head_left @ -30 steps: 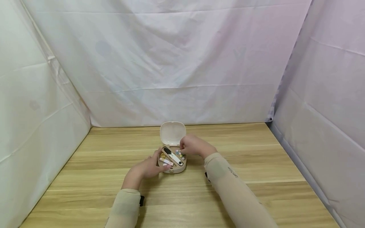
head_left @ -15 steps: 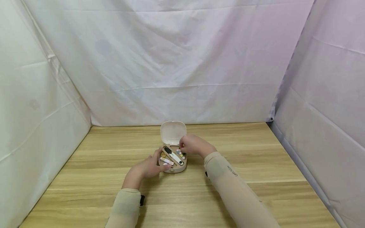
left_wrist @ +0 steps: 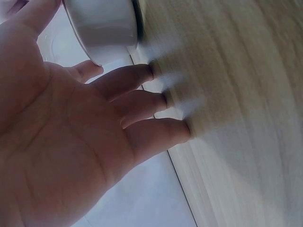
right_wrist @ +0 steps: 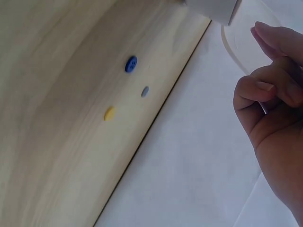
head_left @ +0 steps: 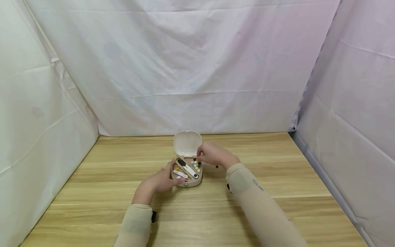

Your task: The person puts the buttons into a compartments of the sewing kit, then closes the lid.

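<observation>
A cream sewing box (head_left: 192, 184) stands on the table with its lid (head_left: 186, 141) tipped back. My left hand (head_left: 160, 180) grips its left side, thumb over the front rim and index finger at the back; the other fingertips rest on the table in the left wrist view. Inside lie black-and-white thread snips (head_left: 188, 169), a gold ring (head_left: 176, 167), a pale printed strip (head_left: 180, 174) and several coloured buttons (head_left: 196, 165). Above the right back rim hovers my right hand (head_left: 213, 154), fingers curled, thumb and index tips close together, nothing showing between them.
On the wooden table (head_left: 262, 212), a dark button (head_left: 217, 166) lies right of the box. The right wrist view shows a blue button (right_wrist: 131, 64), a grey-blue button (right_wrist: 145, 91) and a yellow button (right_wrist: 109, 113) there. White cloth (head_left: 191, 68) hangs behind and at both sides.
My right hand has lifted and shifted right from the button compartment, uncovering more buttons, a dark red one among them, and a dark button on the table. My left hand stays put.
</observation>
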The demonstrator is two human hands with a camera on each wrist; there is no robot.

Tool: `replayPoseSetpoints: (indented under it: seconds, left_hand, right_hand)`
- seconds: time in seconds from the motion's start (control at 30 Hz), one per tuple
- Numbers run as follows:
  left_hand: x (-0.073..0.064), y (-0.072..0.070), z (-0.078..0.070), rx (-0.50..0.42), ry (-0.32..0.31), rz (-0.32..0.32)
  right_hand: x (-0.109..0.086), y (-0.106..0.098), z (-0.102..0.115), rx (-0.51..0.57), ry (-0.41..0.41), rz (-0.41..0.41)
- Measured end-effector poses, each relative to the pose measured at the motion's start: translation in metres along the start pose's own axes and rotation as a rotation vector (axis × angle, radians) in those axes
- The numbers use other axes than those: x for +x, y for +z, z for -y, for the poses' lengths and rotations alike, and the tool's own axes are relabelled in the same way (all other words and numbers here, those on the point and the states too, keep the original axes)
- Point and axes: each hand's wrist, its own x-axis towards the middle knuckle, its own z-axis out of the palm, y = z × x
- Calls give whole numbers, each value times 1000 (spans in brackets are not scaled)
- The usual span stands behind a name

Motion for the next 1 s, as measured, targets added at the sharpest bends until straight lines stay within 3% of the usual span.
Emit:
replayPoseSetpoints:
  seconds: [0.3, 0.53, 1.0]
  left_hand:
    - [-1, 0, -1, -21, -5, -1]
    - [-1, 1, 1, -11, 9, -10]
    - [0, 1, 1, -4, 13, -13]
  right_hand:
    - [-11, -14, -15, 9, -37, -25]
    - [-21, -17, -26, -48, -28, -41]
    - [-30, -4, -52, -37, 40, 11]
